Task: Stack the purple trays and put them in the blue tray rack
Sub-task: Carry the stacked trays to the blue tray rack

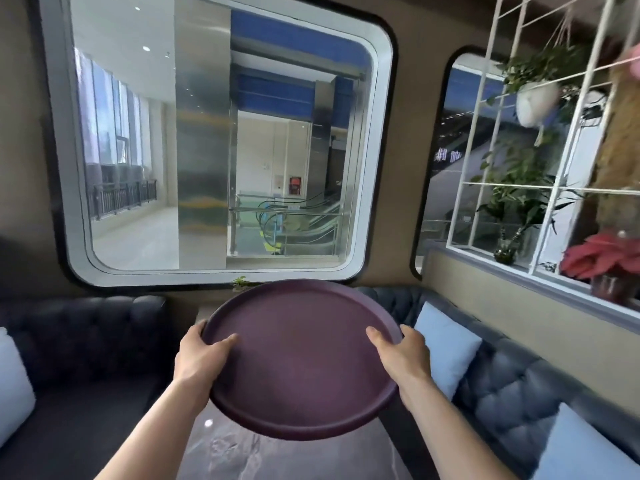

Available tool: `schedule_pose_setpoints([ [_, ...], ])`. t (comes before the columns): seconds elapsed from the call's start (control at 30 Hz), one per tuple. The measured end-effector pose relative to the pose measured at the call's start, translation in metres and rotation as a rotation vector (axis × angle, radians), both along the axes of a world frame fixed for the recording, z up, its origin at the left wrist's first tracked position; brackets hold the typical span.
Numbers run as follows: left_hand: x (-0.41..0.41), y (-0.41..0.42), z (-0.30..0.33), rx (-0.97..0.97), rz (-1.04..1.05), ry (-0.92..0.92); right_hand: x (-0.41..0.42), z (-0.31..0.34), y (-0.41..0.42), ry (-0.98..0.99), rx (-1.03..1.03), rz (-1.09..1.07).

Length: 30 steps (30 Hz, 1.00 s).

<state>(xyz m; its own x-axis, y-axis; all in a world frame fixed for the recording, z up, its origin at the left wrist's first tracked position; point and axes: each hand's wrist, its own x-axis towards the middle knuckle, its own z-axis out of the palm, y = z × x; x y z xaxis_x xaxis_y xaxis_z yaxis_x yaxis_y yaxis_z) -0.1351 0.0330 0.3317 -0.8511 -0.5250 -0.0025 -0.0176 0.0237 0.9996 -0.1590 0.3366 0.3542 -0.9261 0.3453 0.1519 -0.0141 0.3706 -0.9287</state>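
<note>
Two bare hands carry one round, dark purple plastic tray (301,358) in the lower middle of the frame, above a glossy marbled table (242,455). The left hand (201,358) clamps the tray's left rim, thumb lying on the inner surface and fingers hidden beneath; the right hand (403,355) grips the right rim the same way. Whether more trays sit stacked under this one cannot be told from this angle. No blue tray rack shows anywhere; dark tufted sofas (79,334) with pale cushions (446,344) flank the table, and a rounded window (214,140) fills the upper left. Carrying looks like the step in hand. To do it well, keep the tray level, hold both rims evenly so it does not tip, and turn to find the rack before lowering.
</note>
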Motion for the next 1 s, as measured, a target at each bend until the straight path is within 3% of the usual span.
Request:
schedule_pose_setpoints([
  [0.5,-0.028,0.274,-0.017,-0.061,-0.428,-0.014,0.104,-0.013,0.254,-0.053,-0.071,-0.432],
  [0.77,-0.002,0.431,-0.036,-0.101,-0.778,-0.016,0.223,-0.028,0.355,-0.076,-0.03,-0.797],
  [1.0,0.064,0.549,-0.036,-0.131,-1.154,0.011,0.355,-0.029,0.389,-0.073,-0.003,-1.229],
])
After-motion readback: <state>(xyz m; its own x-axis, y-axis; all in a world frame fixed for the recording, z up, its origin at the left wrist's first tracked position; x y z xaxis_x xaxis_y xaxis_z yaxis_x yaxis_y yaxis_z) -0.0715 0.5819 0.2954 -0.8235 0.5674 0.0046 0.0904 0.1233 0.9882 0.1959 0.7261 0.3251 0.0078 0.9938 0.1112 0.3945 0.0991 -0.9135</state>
